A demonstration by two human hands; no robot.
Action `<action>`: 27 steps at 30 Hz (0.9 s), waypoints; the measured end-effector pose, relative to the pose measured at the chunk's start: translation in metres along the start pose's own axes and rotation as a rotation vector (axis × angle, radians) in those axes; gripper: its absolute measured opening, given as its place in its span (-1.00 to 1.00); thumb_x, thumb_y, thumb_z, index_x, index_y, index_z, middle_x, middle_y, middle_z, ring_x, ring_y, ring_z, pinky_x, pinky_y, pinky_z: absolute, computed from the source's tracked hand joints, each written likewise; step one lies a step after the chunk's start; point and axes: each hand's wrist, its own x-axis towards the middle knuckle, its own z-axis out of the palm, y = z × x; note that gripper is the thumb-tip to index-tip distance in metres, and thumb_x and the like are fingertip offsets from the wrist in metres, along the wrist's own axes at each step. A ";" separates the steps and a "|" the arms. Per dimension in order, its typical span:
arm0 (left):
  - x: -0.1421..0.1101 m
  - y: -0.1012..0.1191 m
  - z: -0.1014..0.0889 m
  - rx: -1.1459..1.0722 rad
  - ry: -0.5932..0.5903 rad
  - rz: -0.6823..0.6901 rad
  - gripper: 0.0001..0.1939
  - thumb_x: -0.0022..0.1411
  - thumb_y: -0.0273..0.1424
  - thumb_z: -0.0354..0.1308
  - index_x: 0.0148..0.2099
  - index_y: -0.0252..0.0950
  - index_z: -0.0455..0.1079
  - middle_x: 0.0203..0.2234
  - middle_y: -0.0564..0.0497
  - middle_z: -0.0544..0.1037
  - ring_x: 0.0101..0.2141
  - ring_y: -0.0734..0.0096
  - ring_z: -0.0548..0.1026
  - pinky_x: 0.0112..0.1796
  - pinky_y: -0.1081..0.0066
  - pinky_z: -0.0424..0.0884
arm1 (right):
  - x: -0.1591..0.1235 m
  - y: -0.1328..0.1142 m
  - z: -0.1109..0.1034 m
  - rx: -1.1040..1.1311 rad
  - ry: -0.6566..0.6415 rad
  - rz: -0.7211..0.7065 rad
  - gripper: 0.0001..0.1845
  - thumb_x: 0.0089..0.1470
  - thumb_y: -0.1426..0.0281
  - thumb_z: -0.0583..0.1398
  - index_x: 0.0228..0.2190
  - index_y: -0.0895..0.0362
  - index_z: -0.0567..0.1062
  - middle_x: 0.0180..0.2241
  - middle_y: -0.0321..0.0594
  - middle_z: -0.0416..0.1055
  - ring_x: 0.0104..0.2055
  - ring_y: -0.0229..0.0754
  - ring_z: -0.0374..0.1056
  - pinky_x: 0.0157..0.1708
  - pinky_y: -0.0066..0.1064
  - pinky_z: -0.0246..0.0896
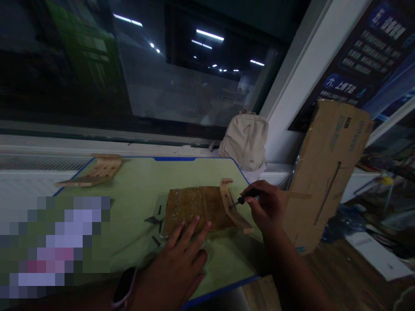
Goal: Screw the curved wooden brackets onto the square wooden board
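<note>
Your left hand [181, 259] is open, its fingers spread on the near side of a brown, flat, four-sided board [197, 207]. It grips nothing; it seems to press down so the board won't slide. Your right hand [269, 203] is closed around a dark screwdriver with a thin metal shaft [251, 195]. You hold it tilted, and its tip meets a pale, curved wooden strip [240, 219], perhaps at a small hole. This strip sits against the right end of the board, which may help keep it steady.

The board lies on a yellow-green table with a blue edge [139, 177]. Its top looks shiny and rough, with pale specks. The strip is smooth and bends up at its far end. Some small dark screws [159, 210] lie left of the board, maybe so you can reach them easily. Another bent wooden piece with holes [105, 168] rests at the table's far left corner.
</note>
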 end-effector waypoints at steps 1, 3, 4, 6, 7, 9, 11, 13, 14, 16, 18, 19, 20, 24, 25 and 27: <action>0.000 0.000 0.000 0.001 0.000 0.000 -0.67 0.24 -0.11 0.31 -0.15 -0.24 0.39 0.38 -0.17 0.16 0.41 -0.08 -0.12 0.31 0.06 -0.46 | 0.000 -0.001 0.000 0.004 -0.045 -0.018 -0.67 0.15 0.35 0.32 -0.02 -0.05 0.51 -0.30 -0.22 0.52 -0.29 -0.14 0.50 -0.34 -0.25 0.48; 0.000 0.000 -0.001 0.005 -0.002 -0.002 -0.68 0.26 -0.11 0.30 -0.15 -0.23 0.39 0.38 -0.17 0.16 0.41 -0.09 -0.12 0.31 0.06 -0.45 | 0.000 -0.006 0.000 0.007 -0.110 -0.010 -0.68 0.25 0.32 0.21 0.04 -0.03 0.51 -0.15 -0.10 0.55 -0.10 -0.03 0.51 -0.16 -0.09 0.49; 0.000 0.001 -0.002 0.005 -0.008 -0.005 -0.68 0.26 -0.11 0.30 -0.15 -0.23 0.39 0.38 -0.17 0.16 0.41 -0.08 -0.11 0.31 0.06 -0.45 | 0.000 -0.008 0.001 0.018 -0.122 0.012 -0.68 0.28 0.34 0.17 0.05 -0.03 0.51 -0.10 -0.07 0.56 -0.03 -0.01 0.51 -0.09 -0.04 0.48; 0.000 0.001 -0.002 0.001 -0.018 -0.007 -0.69 0.26 -0.12 0.30 -0.14 -0.23 0.39 0.39 -0.17 0.15 0.41 -0.09 -0.10 0.31 0.07 -0.45 | 0.002 -0.011 0.005 0.069 -0.102 0.080 -0.70 0.29 0.39 0.16 0.02 -0.04 0.52 -0.10 -0.10 0.58 -0.03 -0.04 0.53 -0.07 -0.06 0.49; 0.000 0.001 -0.002 0.000 -0.019 -0.005 -0.69 0.26 -0.12 0.30 -0.14 -0.23 0.39 0.39 -0.18 0.15 0.41 -0.09 -0.10 0.31 0.06 -0.45 | 0.002 -0.012 0.006 0.101 -0.076 0.118 -0.72 0.28 0.40 0.17 0.00 -0.04 0.53 -0.13 -0.13 0.59 -0.09 -0.07 0.55 -0.11 -0.11 0.51; 0.000 0.001 -0.002 -0.001 -0.008 -0.003 -0.68 0.25 -0.13 0.31 -0.15 -0.24 0.39 0.38 -0.19 0.16 0.41 -0.10 -0.10 0.31 0.06 -0.45 | 0.005 -0.012 0.008 0.149 -0.011 0.177 -0.76 0.25 0.41 0.22 -0.05 -0.03 0.52 -0.22 -0.20 0.59 -0.24 -0.15 0.57 -0.24 -0.23 0.53; 0.000 0.000 -0.001 -0.001 0.009 -0.007 -0.68 0.23 -0.12 0.32 -0.17 -0.24 0.39 0.37 -0.18 0.17 0.41 -0.08 -0.10 0.31 0.07 -0.46 | 0.007 -0.009 0.008 0.132 0.061 0.180 -0.75 0.20 0.42 0.27 -0.08 -0.03 0.52 -0.30 -0.26 0.55 -0.32 -0.21 0.52 -0.34 -0.34 0.48; 0.001 0.000 -0.002 0.001 0.020 -0.010 -0.67 0.21 -0.12 0.34 -0.19 -0.24 0.39 0.37 -0.17 0.19 0.40 -0.07 -0.08 0.32 0.09 -0.45 | 0.009 -0.007 0.005 0.035 0.092 0.121 -0.76 0.14 0.45 0.31 -0.13 -0.03 0.55 -0.34 -0.28 0.49 -0.33 -0.23 0.47 -0.38 -0.39 0.41; 0.002 0.001 -0.002 0.004 0.022 -0.005 -0.67 0.20 -0.12 0.35 -0.19 -0.23 0.39 0.36 -0.17 0.20 0.40 -0.06 -0.07 0.32 0.09 -0.45 | 0.010 -0.006 0.003 -0.024 0.085 0.081 -0.77 0.13 0.47 0.31 -0.16 -0.03 0.57 -0.34 -0.28 0.47 -0.31 -0.23 0.44 -0.36 -0.39 0.38; 0.003 0.001 -0.003 0.012 0.023 0.004 -0.66 0.19 -0.12 0.36 -0.18 -0.23 0.39 0.36 -0.18 0.21 0.39 -0.06 -0.05 0.32 0.09 -0.44 | 0.011 -0.007 -0.001 -0.112 0.038 0.016 -0.79 0.18 0.45 0.27 -0.15 -0.03 0.60 -0.31 -0.23 0.47 -0.24 -0.19 0.43 -0.28 -0.33 0.37; 0.002 0.001 -0.004 0.020 0.019 0.006 -0.65 0.19 -0.10 0.35 -0.18 -0.23 0.40 0.35 -0.17 0.22 0.39 -0.07 -0.04 0.32 0.08 -0.44 | 0.011 -0.009 -0.002 -0.111 -0.017 0.003 -0.73 0.26 0.43 0.18 -0.07 -0.04 0.60 -0.24 -0.17 0.50 -0.14 -0.13 0.44 -0.17 -0.23 0.39; 0.002 0.001 -0.004 0.022 0.018 0.004 -0.65 0.20 -0.10 0.34 -0.18 -0.23 0.40 0.36 -0.17 0.21 0.39 -0.07 -0.04 0.32 0.08 -0.44 | 0.010 -0.011 -0.002 -0.083 -0.043 0.016 -0.69 0.29 0.43 0.14 -0.02 -0.06 0.58 -0.19 -0.15 0.52 -0.08 -0.11 0.45 -0.11 -0.19 0.40; 0.001 0.001 -0.003 0.024 0.013 0.001 -0.66 0.21 -0.10 0.33 -0.18 -0.23 0.40 0.36 -0.17 0.21 0.39 -0.07 -0.04 0.32 0.08 -0.43 | 0.009 -0.012 -0.001 -0.045 -0.069 0.037 -0.65 0.31 0.44 0.12 0.02 -0.08 0.57 -0.15 -0.15 0.54 -0.04 -0.09 0.46 -0.06 -0.16 0.40; 0.001 0.000 -0.002 0.020 0.011 0.002 -0.66 0.22 -0.10 0.33 -0.16 -0.24 0.40 0.37 -0.19 0.18 0.39 -0.09 -0.04 0.31 0.07 -0.42 | 0.007 -0.010 0.004 0.091 -0.073 0.132 -0.61 0.27 0.49 0.17 0.05 -0.15 0.52 -0.17 -0.22 0.54 -0.12 -0.14 0.52 -0.15 -0.20 0.47; 0.001 0.000 -0.002 0.018 0.013 0.000 -0.65 0.21 -0.10 0.34 -0.16 -0.24 0.40 0.37 -0.19 0.19 0.39 -0.08 -0.04 0.32 0.08 -0.43 | 0.006 -0.009 0.004 0.083 -0.036 0.148 -0.62 0.25 0.49 0.20 0.02 -0.14 0.53 -0.19 -0.24 0.51 -0.18 -0.16 0.51 -0.23 -0.24 0.47; 0.001 0.000 -0.002 0.014 0.015 -0.004 -0.65 0.20 -0.10 0.34 -0.17 -0.23 0.40 0.36 -0.17 0.21 0.39 -0.07 -0.04 0.32 0.09 -0.44 | 0.007 -0.005 0.003 -0.017 0.046 0.141 -0.68 0.18 0.49 0.26 -0.07 -0.10 0.56 -0.26 -0.27 0.44 -0.26 -0.20 0.46 -0.33 -0.32 0.41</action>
